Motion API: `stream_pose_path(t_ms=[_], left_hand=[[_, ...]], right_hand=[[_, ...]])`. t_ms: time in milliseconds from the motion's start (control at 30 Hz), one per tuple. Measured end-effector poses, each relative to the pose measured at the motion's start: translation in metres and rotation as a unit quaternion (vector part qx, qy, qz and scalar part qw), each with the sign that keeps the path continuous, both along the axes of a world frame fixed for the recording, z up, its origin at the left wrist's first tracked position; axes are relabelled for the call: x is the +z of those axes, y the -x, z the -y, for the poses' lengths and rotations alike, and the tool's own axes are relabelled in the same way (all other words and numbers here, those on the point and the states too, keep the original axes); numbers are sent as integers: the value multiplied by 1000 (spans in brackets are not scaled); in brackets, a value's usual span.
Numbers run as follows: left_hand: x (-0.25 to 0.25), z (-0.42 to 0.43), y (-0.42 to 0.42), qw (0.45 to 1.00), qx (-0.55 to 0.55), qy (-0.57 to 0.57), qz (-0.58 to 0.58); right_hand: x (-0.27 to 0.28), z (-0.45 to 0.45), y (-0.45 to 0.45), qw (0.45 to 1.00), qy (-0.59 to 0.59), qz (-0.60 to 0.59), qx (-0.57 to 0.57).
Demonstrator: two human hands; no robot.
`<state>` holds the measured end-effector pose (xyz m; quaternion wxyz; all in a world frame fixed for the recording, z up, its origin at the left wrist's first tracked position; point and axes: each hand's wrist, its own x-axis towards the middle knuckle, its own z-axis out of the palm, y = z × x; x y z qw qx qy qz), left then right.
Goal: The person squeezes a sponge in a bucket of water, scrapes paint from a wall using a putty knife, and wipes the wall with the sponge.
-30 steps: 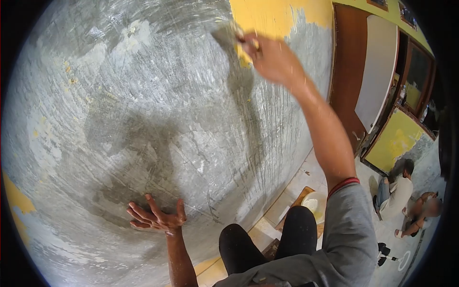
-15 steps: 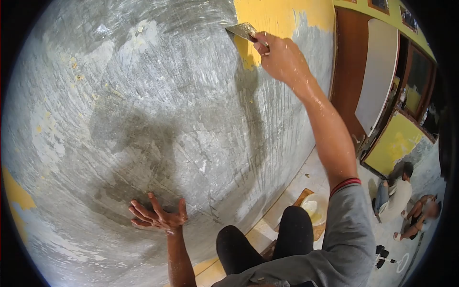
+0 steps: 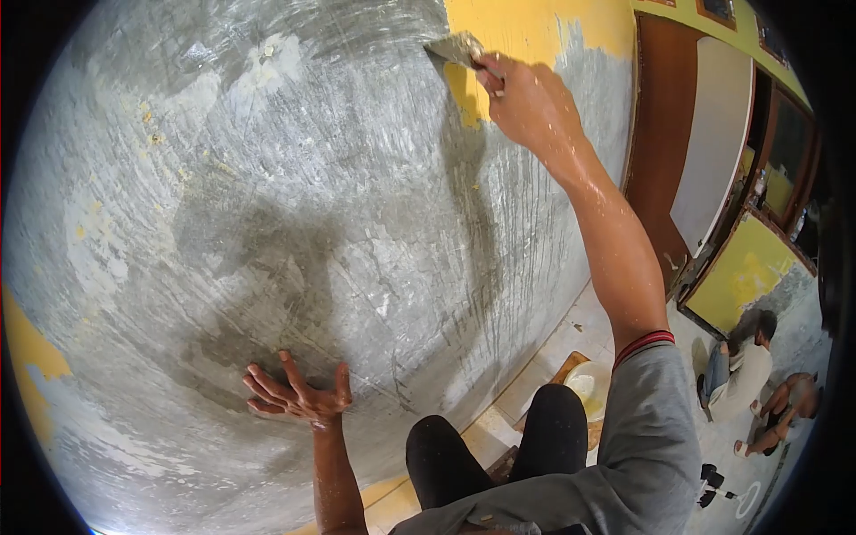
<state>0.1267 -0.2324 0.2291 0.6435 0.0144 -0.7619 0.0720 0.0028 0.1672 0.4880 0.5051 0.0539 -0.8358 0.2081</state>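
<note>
My right hand [image 3: 528,96] is closed round the handle of a putty knife [image 3: 453,49], high on the wall. The blade lies against the wall [image 3: 383,223] at the border between grey bare plaster and a yellow paint patch [image 3: 508,27]. Pale flecks stick to the blade, my fingers and my right forearm. Low on the wall, my left hand [image 3: 301,392] rests with its fingers spread, palm towards the plaster, holding nothing. A dark shadow falls across the grey surface above it.
A white basin [image 3: 587,389] with pale liquid stands on a brown board [image 3: 563,367] beside my knee. Two people [image 3: 742,379] sit on the floor at right. Beyond stand a brown door [image 3: 658,125] and a yellow-green low wall [image 3: 744,272]. Black items [image 3: 711,477] lie on the floor.
The view has shifted slightly. My right hand still holds the putty knife at the yellow paint's edge, its blade at a slightly different angle. My left hand stays spread on the wall.
</note>
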Motion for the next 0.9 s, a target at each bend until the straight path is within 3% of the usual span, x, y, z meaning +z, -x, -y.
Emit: stream_pose_path(t_ms=[167, 233, 333, 400, 500, 567, 633, 700, 733, 767, 800, 900], left_hand=[[-2, -2, 1, 1000, 13, 9, -9], [-3, -2, -1, 1000, 17, 8, -7], [-1, -3, 1, 1000, 11, 4, -14], [-1, -2, 1, 1000, 9, 11, -17], [0, -2, 2, 1000, 8, 14, -18], [-1, -2, 2, 1000, 4, 9, -17], [1, -3, 0, 1000, 1, 11, -12], [1, -5, 0, 1000, -1, 8, -12], [2, -5, 0, 1000, 2, 11, -13], [3, -5, -1, 1000, 6, 14, -13], [2, -7, -2, 1000, 7, 8, -18], [3, -6, 0, 1000, 18, 8, -14]], right_hand=[[9, 4, 0, 1000, -23, -7, -11], [16, 7, 2, 999, 20, -12, 26], [-4, 17, 7, 998, 11, -21, 52], [30, 22, 4, 998, 5, -6, 54], [88, 25, -4, 996, -9, -81, 41], [103, 24, -30, 997, 22, 36, 71], [41, 21, 5, 999, -9, 1, 42], [-49, 33, -9, 994, -35, 73, 67], [-90, 46, -28, 976, -16, 204, 79], [-162, 56, -29, 986, -19, 135, 101], [-212, 65, -30, 977, 27, 153, 148], [-185, 77, -31, 975, 89, 52, 196]])
